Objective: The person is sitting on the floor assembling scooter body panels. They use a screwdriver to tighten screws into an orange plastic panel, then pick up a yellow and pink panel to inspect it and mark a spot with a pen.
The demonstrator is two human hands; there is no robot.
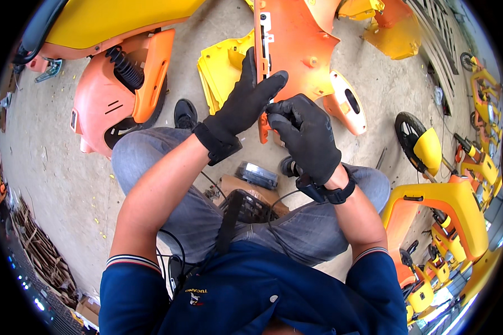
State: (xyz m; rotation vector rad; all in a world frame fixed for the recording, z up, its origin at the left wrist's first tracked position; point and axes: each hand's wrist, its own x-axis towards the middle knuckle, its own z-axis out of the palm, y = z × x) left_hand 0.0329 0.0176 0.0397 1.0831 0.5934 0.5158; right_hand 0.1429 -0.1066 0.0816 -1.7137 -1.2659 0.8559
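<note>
An orange plastic body panel stands out in front of me, its narrow edge strip and white metal brackets running down its left side. My left hand, in a black glove, has the panel's left edge between its fingers and thumb. At the strip's lower end my right hand, also gloved in black, is closed with thumb and fingertips pinched against it. Whatever lies in that pinch is hidden. Just right of the panel is a pale orange part with a dark oval slot.
Yellow panels lie on the concrete floor behind the orange one. At left stands a scooter's orange rear end with a black shock absorber. Between my legs are a cardboard box and a clear-lidded case. Yellow scooters line the right.
</note>
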